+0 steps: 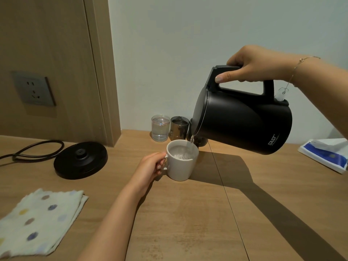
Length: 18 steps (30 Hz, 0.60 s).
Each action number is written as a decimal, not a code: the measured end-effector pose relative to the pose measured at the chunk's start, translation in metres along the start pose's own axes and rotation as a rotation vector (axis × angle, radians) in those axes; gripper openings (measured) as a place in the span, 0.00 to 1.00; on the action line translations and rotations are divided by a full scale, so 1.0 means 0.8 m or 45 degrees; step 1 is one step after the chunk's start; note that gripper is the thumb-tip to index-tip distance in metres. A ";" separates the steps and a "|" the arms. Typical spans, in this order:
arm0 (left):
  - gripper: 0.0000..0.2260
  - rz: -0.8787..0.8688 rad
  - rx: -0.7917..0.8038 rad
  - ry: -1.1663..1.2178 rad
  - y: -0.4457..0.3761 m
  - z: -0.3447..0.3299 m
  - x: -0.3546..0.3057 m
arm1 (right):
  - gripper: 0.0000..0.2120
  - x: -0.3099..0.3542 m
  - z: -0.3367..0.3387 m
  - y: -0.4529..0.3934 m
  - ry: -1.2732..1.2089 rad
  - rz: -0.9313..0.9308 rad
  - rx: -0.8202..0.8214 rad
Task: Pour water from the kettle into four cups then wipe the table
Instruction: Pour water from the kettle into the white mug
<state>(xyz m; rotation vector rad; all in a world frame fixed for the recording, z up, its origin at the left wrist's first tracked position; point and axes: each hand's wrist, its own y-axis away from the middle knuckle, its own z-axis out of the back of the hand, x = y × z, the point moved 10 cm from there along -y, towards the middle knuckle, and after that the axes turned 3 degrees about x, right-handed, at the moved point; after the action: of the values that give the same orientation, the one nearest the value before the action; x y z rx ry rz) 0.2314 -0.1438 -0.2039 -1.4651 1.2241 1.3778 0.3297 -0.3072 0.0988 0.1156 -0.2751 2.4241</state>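
Two glasses, one clear [160,128] and one dark [178,128], are seen far behind the white mug [181,162], whose handle is pinched by the left hand [150,169]. The tilted kettle [243,121] is gripped by the right hand [258,63], water streaming into the mug; kettle base [81,160] and cloth [40,221] are left, tissue pack [327,154] right.

Two bare forearms and hands, no sleeves in view

The right hand [258,63] has a pale polished thumbnail, and a thin gold chain bracelet [299,66] circles its wrist with a small clear charm dangling. The left hand [150,167], nearer the spotted cloth [39,221], wears nothing.
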 end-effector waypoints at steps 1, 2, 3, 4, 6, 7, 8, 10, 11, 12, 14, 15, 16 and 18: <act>0.17 0.000 0.000 0.004 0.000 0.000 0.000 | 0.29 0.001 0.000 -0.001 0.005 0.002 0.003; 0.17 0.002 -0.001 0.010 -0.001 0.000 0.001 | 0.29 0.001 -0.001 -0.003 0.007 0.003 0.005; 0.17 0.006 -0.002 0.015 -0.001 0.000 0.001 | 0.29 0.002 -0.001 -0.004 0.010 0.005 0.006; 0.17 0.009 -0.003 0.020 -0.001 0.001 0.002 | 0.29 0.003 -0.002 -0.005 0.012 0.008 0.007; 0.17 0.011 -0.007 0.031 -0.001 0.000 0.002 | 0.28 0.005 -0.002 -0.007 0.015 0.009 0.008; 0.17 0.010 -0.007 0.035 -0.001 0.000 0.002 | 0.28 0.005 -0.002 -0.008 0.021 0.010 0.010; 0.17 0.006 -0.006 0.033 -0.001 0.000 0.001 | 0.28 0.006 -0.003 -0.009 0.028 0.008 0.013; 0.17 0.000 -0.002 0.022 -0.001 0.000 0.000 | 0.28 0.007 -0.003 -0.011 0.034 0.007 0.021; 0.17 0.001 -0.001 0.023 -0.001 0.000 0.001 | 0.29 0.008 -0.004 -0.012 0.039 0.006 0.024; 0.17 0.007 -0.003 0.027 -0.002 0.000 0.002 | 0.29 0.008 -0.004 -0.012 0.046 0.006 0.028; 0.17 0.018 0.000 0.030 -0.002 0.001 0.003 | 0.29 0.009 -0.004 -0.014 0.052 0.010 0.030; 0.17 0.021 0.004 0.025 -0.002 0.000 0.003 | 0.29 0.010 -0.005 -0.014 0.049 0.011 0.032; 0.17 0.023 0.005 0.022 -0.002 0.000 0.003 | 0.29 0.010 -0.005 -0.014 0.044 0.014 0.034; 0.16 0.023 -0.005 0.022 -0.001 0.001 0.002 | 0.29 0.009 -0.006 -0.014 0.037 0.014 0.040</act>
<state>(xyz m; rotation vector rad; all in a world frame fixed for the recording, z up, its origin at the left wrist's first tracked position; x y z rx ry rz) 0.2321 -0.1432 -0.2059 -1.4747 1.2492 1.3827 0.3313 -0.2929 0.0974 0.0925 -0.2252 2.4397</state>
